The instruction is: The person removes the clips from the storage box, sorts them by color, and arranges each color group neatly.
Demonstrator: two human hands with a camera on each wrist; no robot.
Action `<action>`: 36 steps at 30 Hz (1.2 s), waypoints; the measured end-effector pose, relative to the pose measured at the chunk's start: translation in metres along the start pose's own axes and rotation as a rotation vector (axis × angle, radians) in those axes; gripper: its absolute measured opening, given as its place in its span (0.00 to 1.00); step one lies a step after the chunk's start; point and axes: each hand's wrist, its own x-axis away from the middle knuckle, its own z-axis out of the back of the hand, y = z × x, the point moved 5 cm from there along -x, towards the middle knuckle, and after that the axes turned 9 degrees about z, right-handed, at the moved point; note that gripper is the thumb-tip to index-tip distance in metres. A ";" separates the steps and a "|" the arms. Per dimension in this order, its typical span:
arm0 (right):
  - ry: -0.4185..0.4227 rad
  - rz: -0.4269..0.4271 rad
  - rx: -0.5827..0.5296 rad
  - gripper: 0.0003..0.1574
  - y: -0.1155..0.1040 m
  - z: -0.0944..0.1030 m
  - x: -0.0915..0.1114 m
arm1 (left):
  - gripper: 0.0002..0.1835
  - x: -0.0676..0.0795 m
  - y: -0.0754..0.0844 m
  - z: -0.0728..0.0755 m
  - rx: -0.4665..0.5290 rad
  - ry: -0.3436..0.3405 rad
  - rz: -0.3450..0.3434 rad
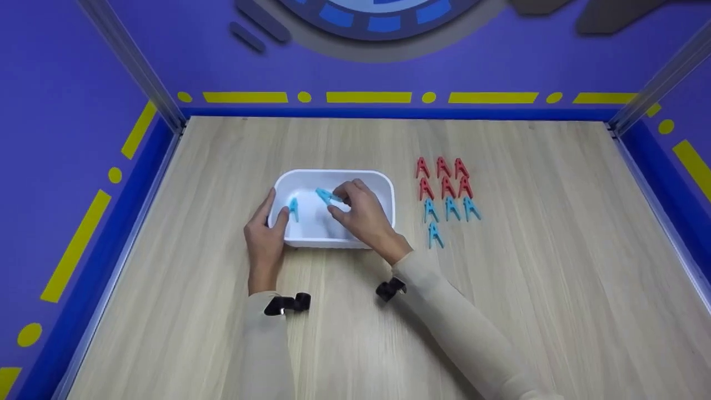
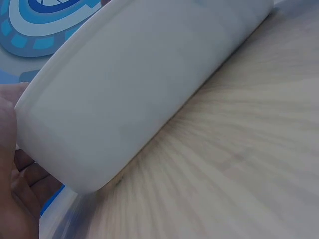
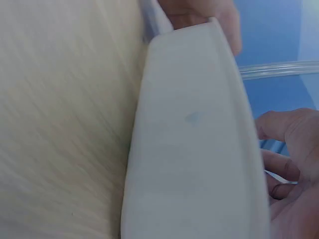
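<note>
A white plastic tub (image 1: 328, 243) sits on the wooden table. My left hand (image 1: 265, 239) grips its left end, thumb over the rim and fingers along the outer wall. Over the inside of the tub, my right hand (image 1: 364, 214) pinches a light blue clothespin (image 1: 324, 195) between thumb and fingers. Another blue clothespin (image 1: 294, 209) is inside the tub at the left, close to the left thumb. In the left wrist view the tub's outer wall (image 2: 109, 94) fills much of the picture. The right wrist view hides the pinched clothespin behind the tub wall (image 3: 189, 149).
Right of the tub, red clothespins (image 1: 446, 188) lie in two rows. Below them are several blue clothespins (image 1: 452, 209), with a single blue one (image 1: 435, 235) nearest me. Blue panels (image 1: 250, 78) with yellow marks border the table at the back and sides.
</note>
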 end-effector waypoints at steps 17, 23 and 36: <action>0.219 -0.007 -0.003 0.18 0.017 0.087 0.065 | 0.30 0.000 -0.001 0.002 -0.002 0.009 0.008; 0.256 -0.063 0.022 0.19 0.035 0.113 0.090 | 0.29 0.000 -0.002 0.002 0.021 -0.002 0.005; 0.264 -0.195 0.110 0.20 0.080 0.143 0.139 | 0.29 0.001 -0.001 0.001 0.010 -0.002 0.001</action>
